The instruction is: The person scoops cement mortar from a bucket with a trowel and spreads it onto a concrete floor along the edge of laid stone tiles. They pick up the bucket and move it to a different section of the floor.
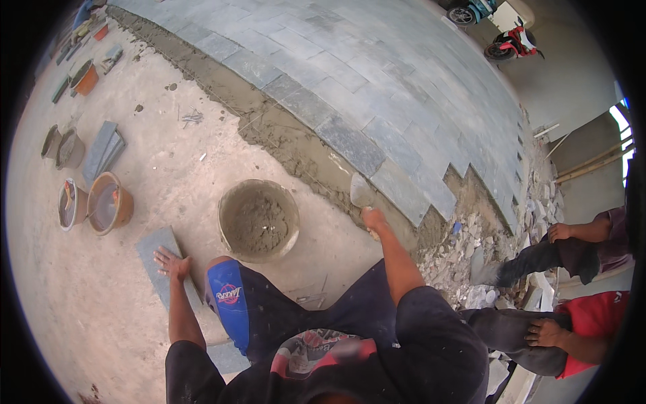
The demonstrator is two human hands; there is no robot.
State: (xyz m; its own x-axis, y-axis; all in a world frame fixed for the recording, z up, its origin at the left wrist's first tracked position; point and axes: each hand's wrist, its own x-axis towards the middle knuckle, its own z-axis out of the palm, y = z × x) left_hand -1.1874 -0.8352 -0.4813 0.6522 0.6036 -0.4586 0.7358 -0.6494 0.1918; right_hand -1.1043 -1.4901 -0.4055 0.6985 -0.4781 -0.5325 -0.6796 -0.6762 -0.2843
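My left hand (173, 263) rests with spread fingers on a long grey stone tile (159, 284) on the ground by my left knee. My right hand (374, 219) is wrapped round the handle of a trowel (361, 191). The trowel's blade lies over the strip of wet mortar (282, 145), close to the stepped edge of the laid grey stone tiles (356, 145). Between my hands, in front of my knees, stands a round tub (292, 236) partly filled with mortar (262, 215).
Orange buckets (122, 214) and a stack of tiles (101, 149) stand at left. A string line (252, 122) runs near the mortar. Broken rubble (474, 259) lies at right, where two people sit, one in a red shirt (595, 316). A red motorbike (515, 44) is parked far right.
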